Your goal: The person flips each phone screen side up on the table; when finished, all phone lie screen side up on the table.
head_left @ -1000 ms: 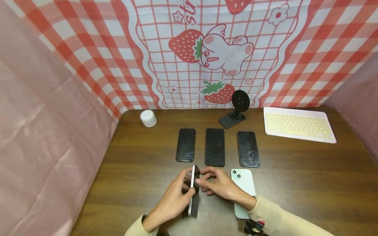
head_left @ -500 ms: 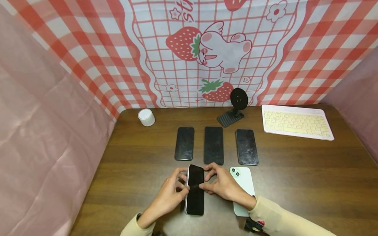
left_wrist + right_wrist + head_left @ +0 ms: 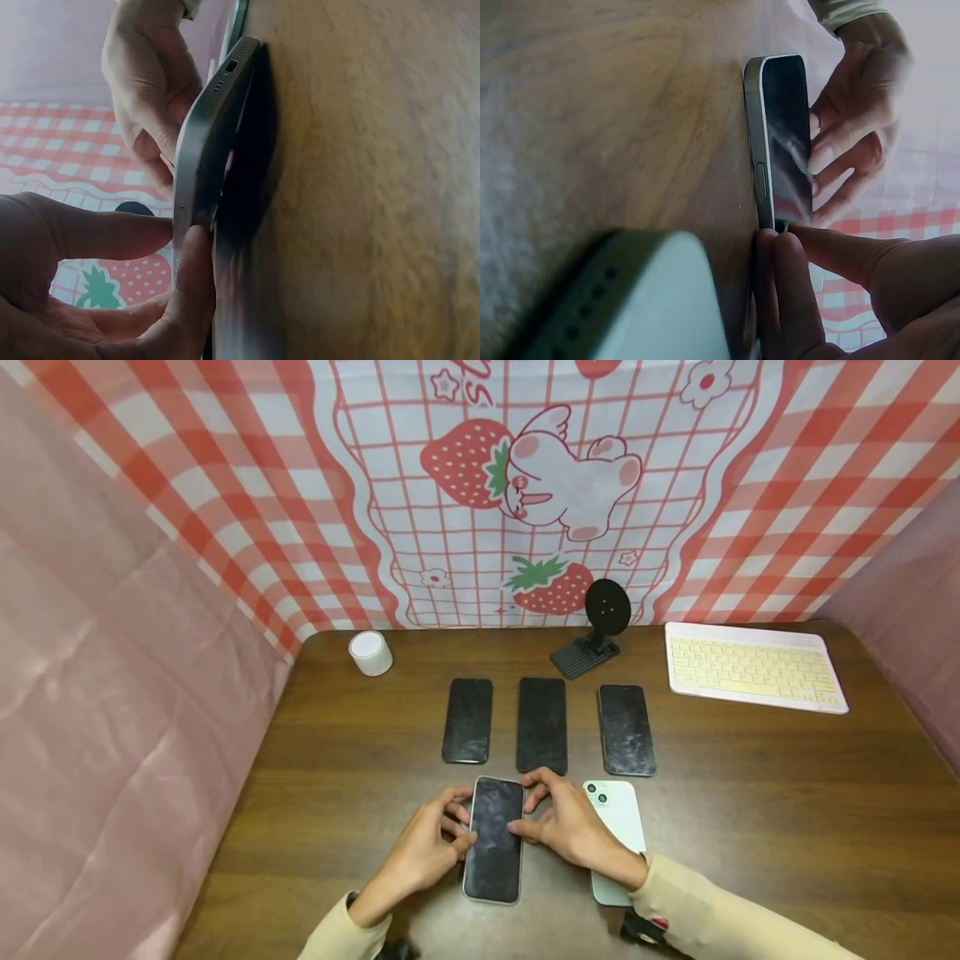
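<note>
A smartphone [image 3: 492, 856] with a dark, smudged screen facing up is between both hands, near the front of the table. My left hand [image 3: 426, 847] pinches its left edge, thumb on the side and a fingertip beneath. In the left wrist view this phone [image 3: 196, 161] is tilted, its near edge raised off the wood. My right hand [image 3: 566, 822] pinches the opposite edge, its thumb over the screen's rim. In the right wrist view the phone's side button [image 3: 761, 181] shows above the fingers. A mint-green phone [image 3: 618, 818] lies back up, partly hidden under my right wrist.
Three dark phones lie in a row behind: left [image 3: 468, 722], middle [image 3: 542, 727] and right [image 3: 627, 731]. Farther back stand a white cylinder [image 3: 371, 653] and a black folding stand [image 3: 600, 627]. A pale keyboard [image 3: 757, 668] lies at the back right of the wooden table [image 3: 337, 777].
The phone has turned from standing on its edge to nearly flat, screen up. Both hands have kept hold of its sides, and my right hand has shifted slightly outward.
</note>
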### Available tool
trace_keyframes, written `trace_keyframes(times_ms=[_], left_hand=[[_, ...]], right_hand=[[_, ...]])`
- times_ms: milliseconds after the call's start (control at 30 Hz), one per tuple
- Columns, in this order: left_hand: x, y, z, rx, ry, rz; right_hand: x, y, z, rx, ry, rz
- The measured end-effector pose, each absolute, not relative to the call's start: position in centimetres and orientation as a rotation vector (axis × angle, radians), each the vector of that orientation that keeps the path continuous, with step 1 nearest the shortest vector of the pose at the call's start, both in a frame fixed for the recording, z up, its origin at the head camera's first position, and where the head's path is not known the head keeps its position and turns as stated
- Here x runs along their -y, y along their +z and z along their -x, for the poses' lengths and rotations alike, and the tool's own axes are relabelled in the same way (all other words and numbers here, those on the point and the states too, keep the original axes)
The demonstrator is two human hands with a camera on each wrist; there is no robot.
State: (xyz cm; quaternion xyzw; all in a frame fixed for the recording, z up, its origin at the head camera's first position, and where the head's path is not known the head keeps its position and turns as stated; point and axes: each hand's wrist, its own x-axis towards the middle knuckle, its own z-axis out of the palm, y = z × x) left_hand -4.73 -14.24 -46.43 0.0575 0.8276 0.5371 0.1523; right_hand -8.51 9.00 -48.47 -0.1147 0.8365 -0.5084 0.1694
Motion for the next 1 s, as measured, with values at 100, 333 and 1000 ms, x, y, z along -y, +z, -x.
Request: trace_keyframes(times_ms=[100, 333, 1000], left_hand=[[14.28, -46.53, 4.73, -2.43, 1.48, -0.154], [14.22, -46.64, 4.72, -2.532, 1.402, -0.192], [14.33, -46.51, 4.81, -2.619, 1.262, -0.253]], right_hand=[[-8.83, -48.39, 8.59, -2.402, -1.428, 0.331], [-8.61, -48.17, 8.72, -2.419, -1.405, 0.321], [-8.68, -48.33, 9.0, -2.397, -1.415, 0.36]])
